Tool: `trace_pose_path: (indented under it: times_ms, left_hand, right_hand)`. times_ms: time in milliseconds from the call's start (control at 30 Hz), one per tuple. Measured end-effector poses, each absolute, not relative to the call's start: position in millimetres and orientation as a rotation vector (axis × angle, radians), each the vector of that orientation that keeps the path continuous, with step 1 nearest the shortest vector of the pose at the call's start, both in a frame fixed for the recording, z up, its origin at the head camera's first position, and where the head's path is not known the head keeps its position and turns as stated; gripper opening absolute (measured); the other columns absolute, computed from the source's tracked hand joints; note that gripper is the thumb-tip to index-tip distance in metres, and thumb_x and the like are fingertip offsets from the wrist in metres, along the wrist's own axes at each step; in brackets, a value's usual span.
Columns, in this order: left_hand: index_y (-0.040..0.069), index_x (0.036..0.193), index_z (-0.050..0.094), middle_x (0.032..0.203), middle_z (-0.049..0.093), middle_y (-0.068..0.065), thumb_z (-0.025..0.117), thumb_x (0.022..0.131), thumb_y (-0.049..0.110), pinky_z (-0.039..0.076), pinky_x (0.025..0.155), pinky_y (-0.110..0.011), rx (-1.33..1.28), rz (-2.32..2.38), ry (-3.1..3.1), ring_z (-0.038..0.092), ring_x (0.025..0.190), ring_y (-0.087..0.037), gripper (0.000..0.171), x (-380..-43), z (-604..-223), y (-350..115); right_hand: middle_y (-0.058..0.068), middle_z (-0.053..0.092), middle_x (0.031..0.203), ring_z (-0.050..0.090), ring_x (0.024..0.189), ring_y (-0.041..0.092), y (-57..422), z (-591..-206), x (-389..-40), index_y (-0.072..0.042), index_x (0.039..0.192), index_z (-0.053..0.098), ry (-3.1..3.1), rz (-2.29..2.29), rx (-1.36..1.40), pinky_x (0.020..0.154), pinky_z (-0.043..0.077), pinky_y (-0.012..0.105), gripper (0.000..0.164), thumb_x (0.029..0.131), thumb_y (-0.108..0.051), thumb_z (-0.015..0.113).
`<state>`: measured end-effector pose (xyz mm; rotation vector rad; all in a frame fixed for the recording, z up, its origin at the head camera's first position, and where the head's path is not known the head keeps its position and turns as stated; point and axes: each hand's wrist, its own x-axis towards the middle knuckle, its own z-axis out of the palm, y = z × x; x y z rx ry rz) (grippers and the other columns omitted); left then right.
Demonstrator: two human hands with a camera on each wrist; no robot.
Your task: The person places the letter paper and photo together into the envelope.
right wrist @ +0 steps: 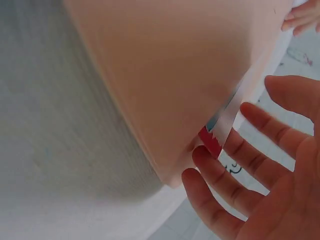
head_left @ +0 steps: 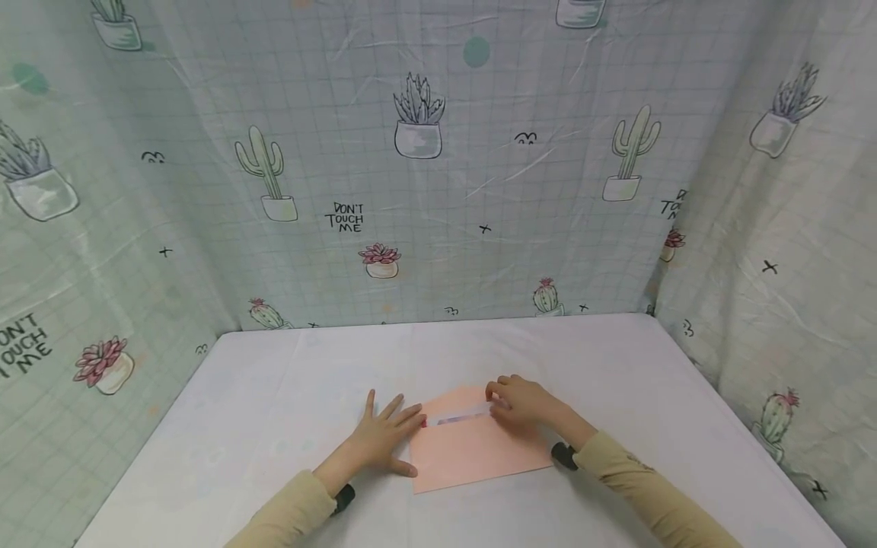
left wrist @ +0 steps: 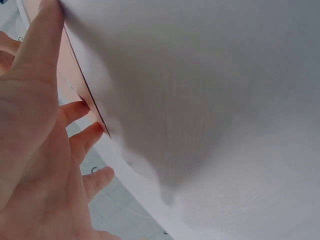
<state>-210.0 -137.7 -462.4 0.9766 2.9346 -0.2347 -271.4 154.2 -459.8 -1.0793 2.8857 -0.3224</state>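
Note:
A peach-coloured paper envelope (head_left: 473, 455) lies on the table, its pointed flap (head_left: 457, 397) folded back on the far side. Along the opening runs a thin whitish and bluish strip (head_left: 459, 418). In the right wrist view, a red piece (right wrist: 212, 144) with a jagged edge shows at the strip's end. My left hand (head_left: 379, 439) rests with spread fingers at the envelope's left edge. My right hand (head_left: 524, 401) is over its right end, fingertips touching near the red piece, thumb (right wrist: 287, 92) standing apart. What is inside the envelope is hidden.
The white-covered table (head_left: 274, 396) extends around the envelope on all sides. A curtain (head_left: 445, 190) printed with potted cacti hangs behind the table's far edge and along both sides. Dark wrist bands (head_left: 564, 456) sit under both sleeves.

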Motion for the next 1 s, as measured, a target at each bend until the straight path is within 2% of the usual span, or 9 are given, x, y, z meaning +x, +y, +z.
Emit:
trace_pose_path:
  times_ms: [167,500,733,1000]
  left_hand:
    - [0.022,0.134,0.038,0.142,0.037,0.0,0.056,0.065,0.068,0.014,0.099,-0.068,0.98,-0.258,2.925,0.029,0.133,-0.029,0.085,-210.7,-462.9,-136.5]
    - [0.023,0.131,0.043,0.141,0.038,-0.004,0.056,0.065,0.066,0.014,0.096,-0.071,1.007,-0.304,2.941,0.033,0.131,-0.027,0.08,-209.4,-463.9,-133.1]
    - [0.022,0.129,0.044,0.14,0.04,-0.005,0.059,0.062,0.064,0.013,0.095,-0.072,1.013,-0.314,2.944,0.034,0.131,-0.027,0.08,-209.6,-462.0,-126.5]
    - [0.021,0.124,0.043,0.138,0.041,-0.007,0.061,0.06,0.063,0.013,0.094,-0.073,1.029,-0.279,2.949,0.033,0.131,-0.028,0.078,-211.0,-462.5,-123.3]
  right_hand:
    - [-0.001,0.051,0.086,0.042,0.076,0.014,148.7,-461.2,-262.7,-0.021,0.096,0.06,2.899,-0.266,-1.025,0.053,0.037,0.026,0.014,0.086,-0.028,0.055]
    - [-0.001,0.05,0.089,0.036,0.076,0.014,151.7,-462.0,-258.0,-0.015,0.099,0.056,2.798,-0.369,-1.016,0.064,0.035,0.026,0.016,0.085,-0.021,0.056]
    - [-0.001,0.047,0.082,0.033,0.073,0.015,152.8,-463.7,-257.5,-0.011,0.095,0.05,2.796,-0.36,-0.986,0.061,0.03,0.025,0.015,0.082,-0.016,0.057]
    - [-0.001,0.048,0.08,0.032,0.072,0.016,153.6,-463.8,-252.6,-0.012,0.094,0.05,2.81,-0.389,-0.966,0.06,0.028,0.025,0.015,0.081,-0.005,0.052]
